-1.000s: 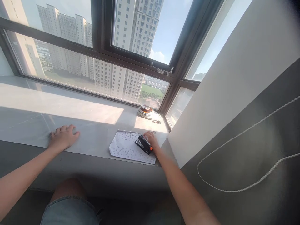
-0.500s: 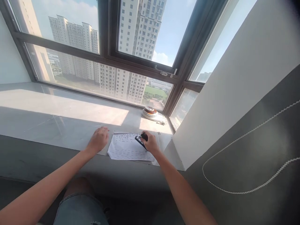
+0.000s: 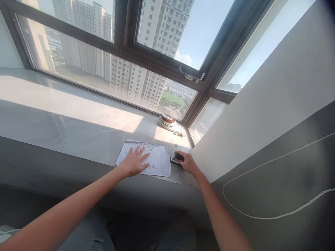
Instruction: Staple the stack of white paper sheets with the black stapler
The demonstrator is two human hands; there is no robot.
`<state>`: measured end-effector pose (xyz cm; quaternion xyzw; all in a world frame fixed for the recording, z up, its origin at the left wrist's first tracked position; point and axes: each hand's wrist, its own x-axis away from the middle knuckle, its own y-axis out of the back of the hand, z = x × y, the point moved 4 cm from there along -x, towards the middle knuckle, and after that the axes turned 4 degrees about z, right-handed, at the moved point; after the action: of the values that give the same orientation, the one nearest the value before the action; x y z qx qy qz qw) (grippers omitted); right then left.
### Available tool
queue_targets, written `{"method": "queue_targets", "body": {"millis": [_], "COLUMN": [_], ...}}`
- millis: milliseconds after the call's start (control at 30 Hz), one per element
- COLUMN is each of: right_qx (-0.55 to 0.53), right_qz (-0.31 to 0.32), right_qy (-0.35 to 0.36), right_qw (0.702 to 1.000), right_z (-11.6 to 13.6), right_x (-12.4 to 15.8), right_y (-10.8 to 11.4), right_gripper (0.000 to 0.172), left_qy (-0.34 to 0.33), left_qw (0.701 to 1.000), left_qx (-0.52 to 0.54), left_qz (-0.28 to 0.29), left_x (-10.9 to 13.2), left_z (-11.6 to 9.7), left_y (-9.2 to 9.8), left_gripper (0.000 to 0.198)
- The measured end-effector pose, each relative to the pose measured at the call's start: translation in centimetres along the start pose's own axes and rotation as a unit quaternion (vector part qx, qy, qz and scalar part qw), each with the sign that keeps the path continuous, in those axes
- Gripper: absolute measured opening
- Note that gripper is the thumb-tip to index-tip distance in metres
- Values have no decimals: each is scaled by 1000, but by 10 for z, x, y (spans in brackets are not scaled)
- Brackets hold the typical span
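A small stack of white paper sheets (image 3: pixel 159 161) with dark marks lies on the windowsill near its front edge. My left hand (image 3: pixel 134 162) rests flat on the left part of the sheets, fingers spread and holding nothing. To the right of the paper, my right hand (image 3: pixel 190 164) is closed around a black stapler (image 3: pixel 179 157), which sits low at the sill beside the paper's right edge. My fingers cover part of the stapler.
Stacked round plates or coils (image 3: pixel 168 120) stand in the sill's corner by the window frame (image 3: pixel 206 87). A slanting white wall (image 3: pixel 251 94) bounds the right side. A beaded cord (image 3: pixel 261 218) hangs there in a loop.
My left hand has moved right, from beside the sheets onto them, spreading its fingers. My right hand has carried the stapler rightward off the paper. The view has tilted.
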<state>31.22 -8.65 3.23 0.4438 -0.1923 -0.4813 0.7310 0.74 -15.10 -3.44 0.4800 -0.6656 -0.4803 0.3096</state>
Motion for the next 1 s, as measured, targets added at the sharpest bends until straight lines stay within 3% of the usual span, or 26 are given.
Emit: {"method": "queue_targets", "body": {"millis": [133, 300, 367, 433, 500, 600, 1000], "right_qx": [-33, -37, -27, 11, 83, 179, 248], "right_qz": [62, 61, 53, 31, 15, 19, 17], "right_qy": [39, 58, 40, -4, -61, -107, -84], "right_qw": [997, 996, 997, 999, 995, 978, 965], "right_z": [25, 40, 42, 42, 41, 40, 43], "right_x": [-2, -9, -14, -19, -23, -28, -31], "right_y": [-5, -9, -13, -19, -27, -38, -46], "right_gripper": [37, 36, 35, 48, 59, 61, 61], "left_qy": [7, 0, -1, 0, -2, -12, -21], "left_qw": [999, 1000, 1000, 1000, 999, 999, 999], "left_qx": [-27, -28, -25, -24, -27, -28, 0], "left_qz": [23, 13, 9, 15, 28, 43, 49], "left_x": [-1, -3, -2, -1, 0, 3, 6], "left_z": [-5, -9, -11, -12, -12, -11, -7], "left_y": [3, 2, 2, 3, 3, 4, 4], "left_gripper": [76, 72, 71, 72, 72, 73, 75]}}
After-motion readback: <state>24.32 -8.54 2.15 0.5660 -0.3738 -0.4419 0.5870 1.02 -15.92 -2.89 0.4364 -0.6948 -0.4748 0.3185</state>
